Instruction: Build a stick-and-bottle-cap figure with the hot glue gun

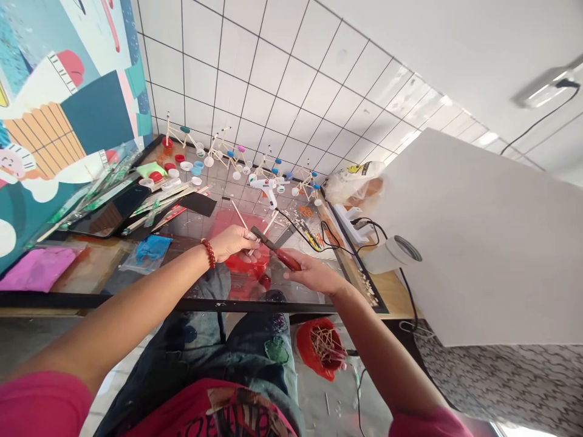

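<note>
My left hand [233, 243], with a red bead bracelet on the wrist, is closed around thin wooden sticks [270, 224] that stick out in a V over the table. In my right hand [314, 271] are red-handled pliers [286, 259]. Their dark jaws lie across the sticks beside my left fingers; whether they are closed on the wood I cannot tell. Under both hands is a translucent red sheet [248, 262]. Just beyond them a white glue gun [268, 190] rests on the tabletop, its black cord running right.
Several stick models with bottle-cap wheels [230, 155] line the back by the tiled wall. A tablet [109, 212], sticks and a black card [198, 204] lie left. Pink [39, 269] and blue packets [153, 247] sit near the front. A red bin [314, 349] of stick scraps stands below.
</note>
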Motion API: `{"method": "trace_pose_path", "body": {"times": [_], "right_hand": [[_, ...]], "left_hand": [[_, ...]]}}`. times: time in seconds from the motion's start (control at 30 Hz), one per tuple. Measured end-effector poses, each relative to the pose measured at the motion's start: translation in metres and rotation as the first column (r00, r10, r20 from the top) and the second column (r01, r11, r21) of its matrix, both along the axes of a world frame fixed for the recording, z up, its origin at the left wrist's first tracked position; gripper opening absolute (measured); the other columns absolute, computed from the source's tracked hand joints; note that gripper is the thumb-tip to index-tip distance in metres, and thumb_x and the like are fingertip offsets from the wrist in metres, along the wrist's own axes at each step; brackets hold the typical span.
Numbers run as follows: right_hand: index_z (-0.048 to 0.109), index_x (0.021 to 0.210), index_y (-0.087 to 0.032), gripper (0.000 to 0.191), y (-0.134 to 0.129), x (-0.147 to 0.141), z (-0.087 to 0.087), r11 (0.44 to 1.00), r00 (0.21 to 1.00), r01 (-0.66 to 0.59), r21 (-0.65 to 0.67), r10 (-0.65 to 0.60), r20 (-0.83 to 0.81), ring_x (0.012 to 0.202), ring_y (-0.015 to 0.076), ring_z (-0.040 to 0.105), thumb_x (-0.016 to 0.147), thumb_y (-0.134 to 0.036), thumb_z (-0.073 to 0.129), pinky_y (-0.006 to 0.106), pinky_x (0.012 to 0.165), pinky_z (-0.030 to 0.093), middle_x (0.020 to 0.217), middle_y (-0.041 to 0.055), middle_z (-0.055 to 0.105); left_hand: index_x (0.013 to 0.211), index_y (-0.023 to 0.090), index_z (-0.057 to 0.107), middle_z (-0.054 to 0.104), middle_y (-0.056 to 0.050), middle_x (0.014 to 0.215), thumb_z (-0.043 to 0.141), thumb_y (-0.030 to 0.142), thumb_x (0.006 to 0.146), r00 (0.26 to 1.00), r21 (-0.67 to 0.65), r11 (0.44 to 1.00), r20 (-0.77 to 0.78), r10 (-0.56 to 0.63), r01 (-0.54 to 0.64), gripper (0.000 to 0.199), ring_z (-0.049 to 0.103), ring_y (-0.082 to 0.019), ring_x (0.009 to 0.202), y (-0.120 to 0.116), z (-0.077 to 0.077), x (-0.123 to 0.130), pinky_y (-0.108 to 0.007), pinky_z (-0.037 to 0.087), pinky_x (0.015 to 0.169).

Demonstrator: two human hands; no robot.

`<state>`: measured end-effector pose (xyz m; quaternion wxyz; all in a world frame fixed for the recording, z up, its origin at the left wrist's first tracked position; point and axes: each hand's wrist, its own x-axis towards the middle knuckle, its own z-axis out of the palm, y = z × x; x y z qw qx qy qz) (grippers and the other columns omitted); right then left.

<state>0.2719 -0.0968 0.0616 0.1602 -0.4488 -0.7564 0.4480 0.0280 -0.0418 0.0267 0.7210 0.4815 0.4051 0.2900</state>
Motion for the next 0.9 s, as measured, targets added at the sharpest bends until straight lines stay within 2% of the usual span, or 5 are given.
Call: {"method": "trace_pose_path", "body": {"times": [0.2,0.4,0.5,0.6,0.9], "right_hand": [[0.065,0.105,-0.018,0.033,-0.002,-0.007,0.0,0.978,0.955,-0.041,0.204,-0.022,0.295,0.107,0.0236,0.06,0.076,-0.011,0.054,0.038,0.099,0.045,0.112,0.0082,0.068],[0.057,0.121,-0.018,0.049,0.01,-0.014,0.01,0.979,0.89,0.147,0.143,-0.194,0.413,0.092,0.0204,0.063,0.073,-0.02,0.068,0.029,0.081,0.046,0.108,0.0065,0.07],[0.063,0.107,-0.017,0.031,0.015,-0.022,0.017,0.987,0.801,0.091,0.132,-0.151,0.579,0.086,0.021,0.063,0.077,-0.025,0.065,0.027,0.073,0.041,0.097,0.0059,0.072],[0.064,0.108,-0.016,0.028,0.014,-0.031,0.019,0.98,0.749,0.063,0.189,-0.172,0.64,0.088,0.0225,0.064,0.081,-0.024,0.058,0.027,0.072,0.04,0.101,0.0095,0.073],[0.064,0.111,-0.015,0.029,0.015,-0.034,0.003,0.979,0.7,-0.021,0.205,-0.132,0.702,0.092,0.0251,0.067,0.084,-0.02,0.056,0.027,0.071,0.042,0.106,0.013,0.075]], "left_hand": [[0.068,0.011,0.072,0.074,-0.009,0.065,0.092,0.035,0.062,1.0,0.002,1.0,-0.01,0.005,-0.005,0.032,0.067,-0.014,0.052,0.0,-0.004,0.001,-0.024,0.053,0.052],[0.063,0.012,0.069,0.072,-0.007,0.062,0.082,0.024,0.074,0.999,0.126,0.991,-0.02,0.049,-0.046,0.021,0.065,-0.013,0.051,0.0,-0.007,0.005,-0.023,0.051,0.051],[0.063,0.012,0.068,0.071,-0.006,0.063,0.078,0.02,0.078,0.997,0.14,0.987,-0.012,0.08,-0.078,0.019,0.066,-0.013,0.054,-0.001,-0.006,0.006,-0.022,0.049,0.051],[0.063,0.012,0.067,0.071,-0.006,0.064,0.073,0.019,0.082,0.994,0.12,0.987,-0.019,0.106,-0.103,0.021,0.064,-0.012,0.052,-0.001,-0.005,0.007,-0.021,0.048,0.051],[0.056,0.013,0.059,0.057,-0.001,0.048,0.063,0.011,0.086,0.989,0.102,0.988,-0.085,0.123,-0.114,0.03,0.048,-0.007,0.038,-0.001,-0.007,0.008,-0.02,0.026,0.04]]}}
